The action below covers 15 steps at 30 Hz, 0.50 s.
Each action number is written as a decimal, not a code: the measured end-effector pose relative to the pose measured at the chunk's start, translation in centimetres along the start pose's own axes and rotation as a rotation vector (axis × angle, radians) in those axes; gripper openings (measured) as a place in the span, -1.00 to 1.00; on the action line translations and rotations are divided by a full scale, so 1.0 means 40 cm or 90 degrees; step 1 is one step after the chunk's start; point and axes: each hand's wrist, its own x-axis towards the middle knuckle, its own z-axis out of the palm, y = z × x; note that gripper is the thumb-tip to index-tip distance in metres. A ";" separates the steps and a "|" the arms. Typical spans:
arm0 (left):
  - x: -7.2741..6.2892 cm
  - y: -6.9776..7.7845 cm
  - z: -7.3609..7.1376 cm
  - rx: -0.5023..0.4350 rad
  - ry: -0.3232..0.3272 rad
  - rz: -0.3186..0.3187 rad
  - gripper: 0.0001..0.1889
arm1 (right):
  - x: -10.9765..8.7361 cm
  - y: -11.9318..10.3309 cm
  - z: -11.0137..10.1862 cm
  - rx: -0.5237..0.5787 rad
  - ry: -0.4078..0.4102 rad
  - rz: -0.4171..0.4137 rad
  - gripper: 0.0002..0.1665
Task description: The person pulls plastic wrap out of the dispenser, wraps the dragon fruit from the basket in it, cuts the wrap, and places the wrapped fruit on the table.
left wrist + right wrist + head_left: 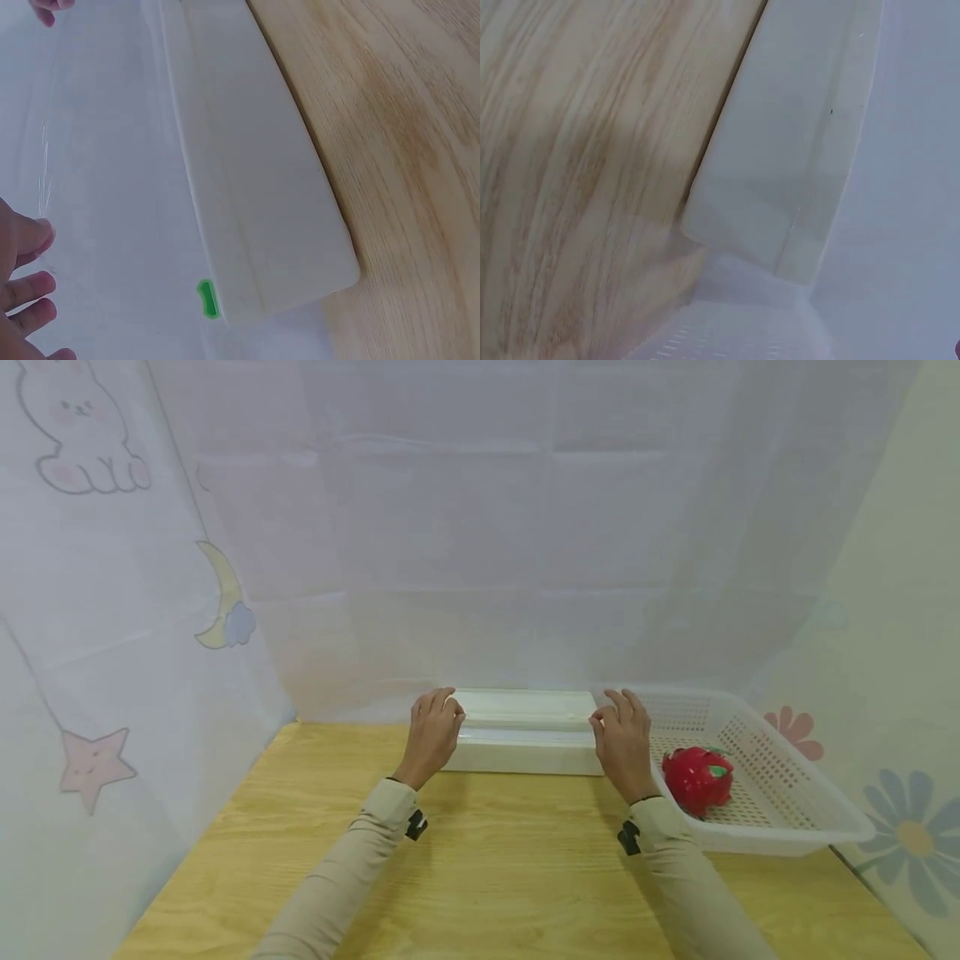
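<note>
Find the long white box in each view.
Head: the white box lies just below centre, slightly right.
Left wrist: the box slants from top middle to lower middle.
Right wrist: the box slants from upper right toward lower middle.
Shared landmark: the wooden tabletop, in all three.

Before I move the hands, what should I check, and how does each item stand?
1. Left hand pinching the film: ok, thumb and finger meet at its edge.
2. Right hand pinching the film: ok, thumb meets finger at the opposite side in the head view.
3. Box resting on the table: ok.
4. Film cut free of the box: cannot tell.
5. Right hand clear of the basket: cannot tell; they overlap in the head view.
6. Fruit out of the way: ok, it lies in the basket.
</note>
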 end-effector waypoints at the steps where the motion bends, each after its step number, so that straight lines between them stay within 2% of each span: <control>1: 0.001 0.002 -0.003 -0.003 0.002 -0.001 -0.91 | 0.002 0.000 -0.002 0.001 0.002 -0.001 -0.83; 9: 0.006 0.009 -0.015 -0.015 0.012 0.007 -0.91 | -0.002 0.001 -0.010 -0.008 0.013 0.002 -0.82; 15: 0.010 0.015 -0.027 0.003 0.022 0.008 -0.91 | 0.008 -0.001 -0.018 -0.008 0.014 -0.004 -0.82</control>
